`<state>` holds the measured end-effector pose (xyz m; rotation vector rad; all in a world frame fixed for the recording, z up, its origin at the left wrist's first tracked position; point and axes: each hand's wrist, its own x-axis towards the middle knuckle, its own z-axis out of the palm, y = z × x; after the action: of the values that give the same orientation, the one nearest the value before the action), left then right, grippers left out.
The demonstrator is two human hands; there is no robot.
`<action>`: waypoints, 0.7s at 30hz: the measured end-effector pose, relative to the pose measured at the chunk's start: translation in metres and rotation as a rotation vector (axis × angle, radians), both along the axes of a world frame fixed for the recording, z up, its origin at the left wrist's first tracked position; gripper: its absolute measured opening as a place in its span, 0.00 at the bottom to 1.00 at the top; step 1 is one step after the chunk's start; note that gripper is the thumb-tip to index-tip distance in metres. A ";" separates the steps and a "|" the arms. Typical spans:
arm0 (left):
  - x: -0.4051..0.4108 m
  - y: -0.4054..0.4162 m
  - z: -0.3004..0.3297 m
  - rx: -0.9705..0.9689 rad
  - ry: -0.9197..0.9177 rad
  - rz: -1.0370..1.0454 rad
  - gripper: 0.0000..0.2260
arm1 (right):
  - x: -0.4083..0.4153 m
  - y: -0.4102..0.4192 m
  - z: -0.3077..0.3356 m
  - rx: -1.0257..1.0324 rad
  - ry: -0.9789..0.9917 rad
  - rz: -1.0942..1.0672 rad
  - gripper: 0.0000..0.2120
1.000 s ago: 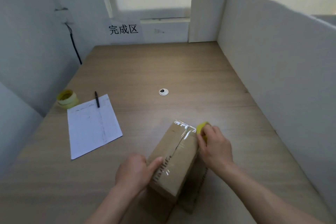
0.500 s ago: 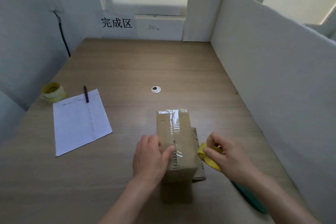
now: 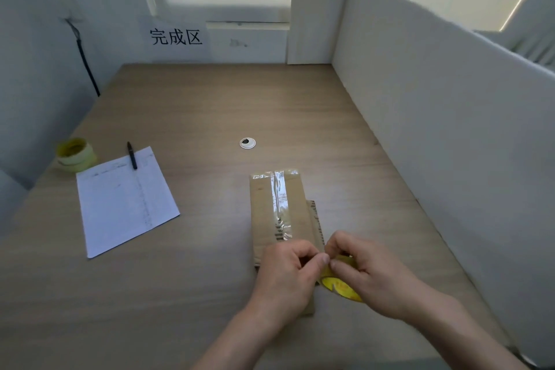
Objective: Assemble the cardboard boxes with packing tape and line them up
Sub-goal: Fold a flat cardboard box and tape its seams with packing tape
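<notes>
We judged cardboard box light, stiff; grip its sides. Both hands' fingers pinched tape at roll, lower right.

A partitioned packing workstation in an office-like room. A wooden desk with a round cable grommet is enclosed on the right by white foam-board partitions and on the left by a pale wall carrying a black cable. A printed sign on the far wall marks a designated zone. A ruled record sheet with a black pen and a spare roll of tape lie at the left.
</notes>
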<state>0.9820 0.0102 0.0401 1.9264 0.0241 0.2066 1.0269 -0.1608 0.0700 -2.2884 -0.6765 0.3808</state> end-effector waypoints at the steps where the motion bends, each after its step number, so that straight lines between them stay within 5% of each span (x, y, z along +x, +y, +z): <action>1: -0.005 0.002 -0.004 0.010 -0.019 0.027 0.09 | -0.005 0.000 -0.002 0.048 0.072 -0.019 0.10; 5: -0.028 0.015 -0.022 0.049 -0.091 0.099 0.12 | -0.021 -0.009 -0.007 0.306 0.597 -0.018 0.24; 8: -0.046 0.026 -0.034 0.089 -0.101 0.164 0.14 | -0.023 -0.017 0.000 0.322 0.720 0.043 0.24; 10: -0.052 0.033 -0.041 0.098 -0.075 0.229 0.16 | -0.018 -0.018 0.003 0.024 0.484 -0.002 0.21; 13: -0.050 0.042 -0.046 0.164 -0.041 0.316 0.18 | -0.003 -0.011 0.007 -0.489 -0.129 -0.029 0.20; 21: -0.027 0.062 -0.052 0.469 -0.027 0.368 0.20 | 0.027 0.015 -0.025 -0.585 -0.448 0.020 0.26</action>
<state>0.9554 0.0720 -0.0119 2.3759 0.3408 0.5214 1.0537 -0.1457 0.0445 -2.9709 -0.8951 0.0679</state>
